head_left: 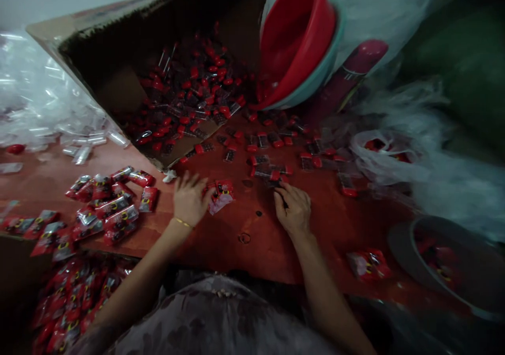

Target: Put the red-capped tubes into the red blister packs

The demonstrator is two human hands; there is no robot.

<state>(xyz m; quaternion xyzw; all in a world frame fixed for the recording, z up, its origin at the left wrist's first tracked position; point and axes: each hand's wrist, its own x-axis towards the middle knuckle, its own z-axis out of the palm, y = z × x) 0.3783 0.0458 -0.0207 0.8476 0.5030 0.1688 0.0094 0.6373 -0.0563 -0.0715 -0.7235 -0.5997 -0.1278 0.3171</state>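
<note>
My left hand [191, 200] hovers at the table's middle left, fingers spread and slightly blurred, holding nothing I can see. Just right of its thumb lies a red printed packet [221, 194] with a pinkish lower part. My right hand [294, 208] has its fingers curled, with the fingertips at the edge of a group of small clear containers with red caps [265, 172]. What lies under those fingertips, if anything, is too dark to make out. Left of my left hand is a pile of red packets holding clear tubes [118, 210].
A tilted cardboard box [114, 89] spills red-capped containers onto the red table [236, 260]. Behind are a red basin [295, 34] and a purple-red bottle [347, 76]. Clear tubes [82, 152] lie left. A grey tub [410, 255] and a plastic bag [359, 144] stand right. Packets [79, 292] fill the lower left.
</note>
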